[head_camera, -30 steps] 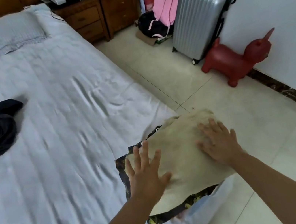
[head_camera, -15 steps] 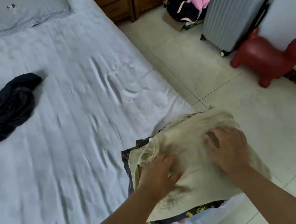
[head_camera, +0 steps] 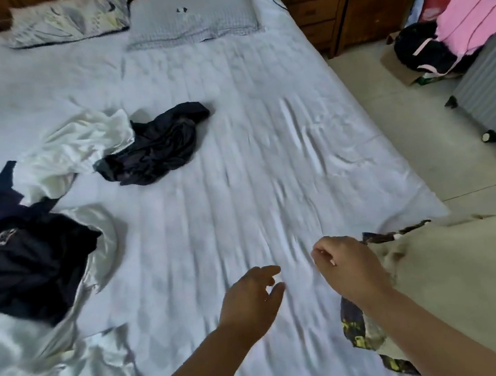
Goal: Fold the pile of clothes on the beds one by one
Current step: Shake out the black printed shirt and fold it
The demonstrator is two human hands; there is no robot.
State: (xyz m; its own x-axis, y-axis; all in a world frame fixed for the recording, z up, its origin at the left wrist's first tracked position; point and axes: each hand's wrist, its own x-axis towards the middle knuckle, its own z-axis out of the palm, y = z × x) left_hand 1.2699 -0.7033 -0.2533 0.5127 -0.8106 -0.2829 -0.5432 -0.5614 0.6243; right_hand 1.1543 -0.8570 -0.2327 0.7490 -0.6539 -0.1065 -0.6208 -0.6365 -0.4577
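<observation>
Both hands (empty) over bed [head_camera: 235, 157]; left hand [head_camera: 252, 298], right hand [head_camera: 348, 266].

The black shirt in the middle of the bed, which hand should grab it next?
Probably the left hand. It hangs open over bare sheet on the side nearer the black shirt, while the right hand sits by the folded beige garment at the bed's corner.

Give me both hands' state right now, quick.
Left hand: open, fingers loosely curled, holding nothing, over the bed sheet.
Right hand: fingers loosely curled, nothing held, beside the folded beige garment.
</observation>
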